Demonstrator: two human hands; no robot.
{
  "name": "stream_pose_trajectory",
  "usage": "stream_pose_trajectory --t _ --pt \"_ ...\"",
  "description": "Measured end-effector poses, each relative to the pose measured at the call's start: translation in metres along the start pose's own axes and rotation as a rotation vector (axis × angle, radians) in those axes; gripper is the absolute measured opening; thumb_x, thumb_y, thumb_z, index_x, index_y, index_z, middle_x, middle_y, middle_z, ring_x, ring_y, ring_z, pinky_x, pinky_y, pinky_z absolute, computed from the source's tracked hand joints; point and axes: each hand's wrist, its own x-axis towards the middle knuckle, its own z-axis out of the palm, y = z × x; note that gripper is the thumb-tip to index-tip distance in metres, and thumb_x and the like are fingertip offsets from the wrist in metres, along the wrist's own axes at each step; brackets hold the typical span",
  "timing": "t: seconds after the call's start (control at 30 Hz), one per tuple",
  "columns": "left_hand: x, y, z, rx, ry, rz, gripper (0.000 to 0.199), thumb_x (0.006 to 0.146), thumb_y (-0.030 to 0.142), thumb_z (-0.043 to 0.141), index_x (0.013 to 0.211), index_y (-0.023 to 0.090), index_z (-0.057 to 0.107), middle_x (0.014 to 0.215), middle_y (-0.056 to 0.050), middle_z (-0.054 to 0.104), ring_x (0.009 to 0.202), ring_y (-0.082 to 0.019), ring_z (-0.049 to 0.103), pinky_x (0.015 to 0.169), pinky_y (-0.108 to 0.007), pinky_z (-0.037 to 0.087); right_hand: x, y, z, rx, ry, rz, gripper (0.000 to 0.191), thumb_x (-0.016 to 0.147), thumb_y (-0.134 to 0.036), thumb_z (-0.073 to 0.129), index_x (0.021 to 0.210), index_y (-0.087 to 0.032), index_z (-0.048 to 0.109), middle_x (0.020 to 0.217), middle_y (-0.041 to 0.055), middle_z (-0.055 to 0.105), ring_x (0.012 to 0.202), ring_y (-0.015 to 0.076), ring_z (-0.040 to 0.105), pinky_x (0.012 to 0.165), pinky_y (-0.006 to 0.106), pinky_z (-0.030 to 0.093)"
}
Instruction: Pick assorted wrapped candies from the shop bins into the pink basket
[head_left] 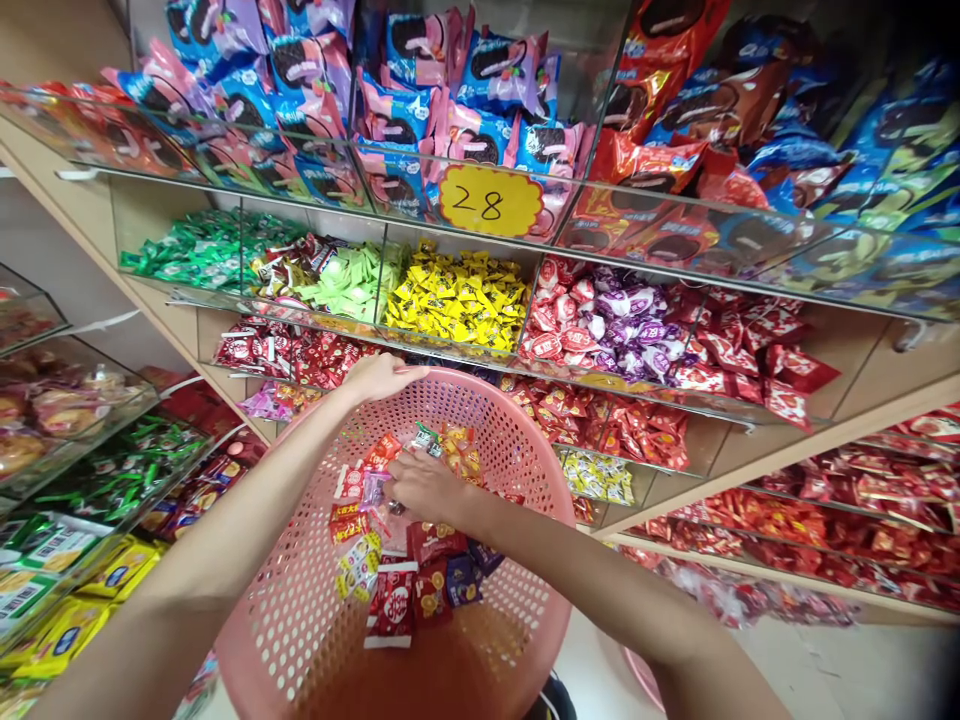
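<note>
Many candy packets (394,602) in a pink perforated plastic basket (519,470)

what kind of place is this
Most likely a shop selling snacks and sweets by the piece. Clear display bins are heaped with wrapped yellow sweets, a yellow price tag reads 28, and a pink perforated shopping basket holds assorted packets.

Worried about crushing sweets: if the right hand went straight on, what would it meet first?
Probably the purple sweet packet ahead of the right hand, in the pink basket, though depth is unclear.
</note>
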Motion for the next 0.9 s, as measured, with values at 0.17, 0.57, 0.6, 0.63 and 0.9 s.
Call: stream_pose_trajectory --t 0.17,0.57,0.6,0.63,0.9 --pt "-0.001 -0.002 0.000 -0.001 0.006 0.007 0.064 0.075 0.077 0.033 0.066 0.021 0.061 0.074 -0.008 0.068 0.078 -0.029 0.064 0.074 -0.037 0.044 -0.002 0.004 -0.009 0.082 -0.009 0.013 0.032 0.082 -0.034 0.064 0.107 -0.014 0.063 0.112 0.0103 0.063 0.108 0.0240 0.055 0.093 0.036 0.045" --pt "0.000 0.006 -0.003 0.017 -0.013 -0.010 0.064 0.075 0.078 0.033 0.066 0.021 0.061 0.071 -0.008 0.067 0.077 -0.029 0.065 0.073 -0.037 0.044 0.001 -0.002 0.001 0.095 -0.080 0.255 0.027 0.078 -0.033 0.065 0.096 -0.012 0.069 0.106 0.0132 0.068 0.108 0.0261 0.056 0.097 0.039 0.040" --pt "0.000 0.007 -0.004 0.024 -0.015 -0.013 0.064 0.075 0.077 0.033 0.067 0.021 0.061 0.071 -0.008 0.067 0.077 -0.029 0.065 0.074 -0.037 0.044 0.001 -0.002 0.003 0.083 -0.055 0.263 0.024 0.080 -0.031 0.063 0.095 -0.013 0.069 0.105 0.0133 0.068 0.108 0.0257 0.056 0.095 0.039 0.041" --pt "0.000 0.008 -0.004 0.030 -0.016 -0.017 0.064 0.075 0.078 0.032 0.068 0.021 0.061 0.072 -0.008 0.067 0.078 -0.029 0.065 0.074 -0.038 0.044 0.002 -0.002 0.005 0.074 -0.034 0.270 0.022 0.081 -0.029 0.061 0.094 -0.013 0.069 0.104 0.0135 0.068 0.108 0.0257 0.056 0.094 0.040 0.042" --pt "0.002 0.006 -0.003 0.043 -0.010 0.005 0.067 0.075 0.079 0.030 0.069 0.020 0.062 0.074 -0.009 0.068 0.078 -0.029 0.064 0.072 -0.036 0.044 0.001 0.001 -0.012 0.105 -0.034 0.348 0.051 0.077 -0.042 0.069 0.115 -0.009 0.059 0.114 0.0151 0.065 0.111 0.0270 0.056 0.096 0.040 0.043"
